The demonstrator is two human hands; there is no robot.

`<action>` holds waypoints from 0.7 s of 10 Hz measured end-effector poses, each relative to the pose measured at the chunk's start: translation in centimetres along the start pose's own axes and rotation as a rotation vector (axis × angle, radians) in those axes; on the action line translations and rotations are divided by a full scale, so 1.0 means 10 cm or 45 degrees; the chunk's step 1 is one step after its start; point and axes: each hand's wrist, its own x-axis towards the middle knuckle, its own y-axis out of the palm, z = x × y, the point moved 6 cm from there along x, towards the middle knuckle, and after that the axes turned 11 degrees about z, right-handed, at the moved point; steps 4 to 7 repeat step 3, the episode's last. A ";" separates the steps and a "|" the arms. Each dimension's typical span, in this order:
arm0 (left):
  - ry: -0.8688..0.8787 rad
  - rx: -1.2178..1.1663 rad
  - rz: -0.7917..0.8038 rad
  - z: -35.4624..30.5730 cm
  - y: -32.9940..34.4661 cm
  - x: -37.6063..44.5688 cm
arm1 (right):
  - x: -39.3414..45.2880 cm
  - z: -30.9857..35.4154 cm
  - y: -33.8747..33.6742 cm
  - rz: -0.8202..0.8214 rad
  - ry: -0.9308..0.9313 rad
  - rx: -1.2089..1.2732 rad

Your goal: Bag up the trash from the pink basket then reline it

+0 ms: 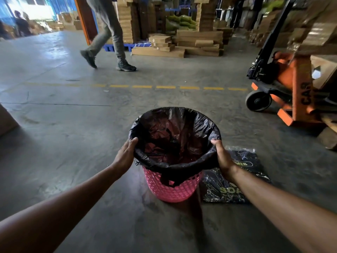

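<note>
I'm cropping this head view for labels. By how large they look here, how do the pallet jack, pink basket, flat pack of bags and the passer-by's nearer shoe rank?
1. Pallet jack, though cut off at the right edge.
2. Pink basket and the flat pack of bags: too alike to rank, both partly covered.
3. Shoe, also farthest away.

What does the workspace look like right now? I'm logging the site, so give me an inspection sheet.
Surface: grey concrete floor, dashed yellow line across it.
Job's things: pink basket upright, black liner folded over its rim; no trash visible inside.
Clutter: black printed packet flat beside the basket.
Grippers: left hand and right hand grip the liner's rim.
Cables: nothing seen.
Surroundings: orange pallet jack, stacked cardboard, a person walking.
</note>
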 end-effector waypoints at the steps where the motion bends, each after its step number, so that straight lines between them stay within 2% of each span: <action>1: -0.051 0.160 0.028 0.02 -0.11 -0.02 | -0.11 0.19 0.08 0.113 -0.028 -0.221; 2: -0.094 0.296 0.001 -0.10 -0.23 -0.04 | -0.15 0.31 0.00 0.140 -0.029 -0.413; 3: -0.029 0.457 -0.027 -0.07 -0.58 -0.17 | -0.28 0.33 -0.18 0.212 -0.040 -0.674; 7: -0.029 0.457 -0.027 -0.07 -0.58 -0.17 | -0.28 0.33 -0.18 0.212 -0.040 -0.674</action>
